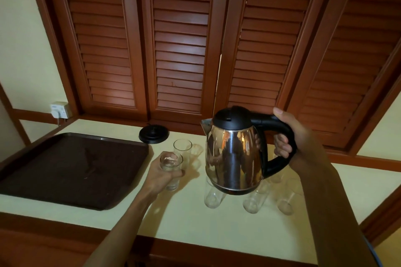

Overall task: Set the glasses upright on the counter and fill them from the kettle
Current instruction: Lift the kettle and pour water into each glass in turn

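My right hand (288,136) grips the black handle of a steel kettle (233,156) and holds it in the air above the counter (195,219), spout pointing left. My left hand (161,174) holds a clear glass (170,166) upright on the counter, left of the kettle. A second upright glass (182,147) stands just behind it. Several more glasses stand on the counter under and right of the kettle, among them one (212,196) below its base, another (253,201) and a third (286,201); the kettle partly hides them.
A dark brown tray (71,169) lies on the counter's left part. The kettle's black base (153,134) sits at the back by the shutters. A wall socket (59,110) is at the far left. Wooden louvred shutters (180,50) rise behind the counter.
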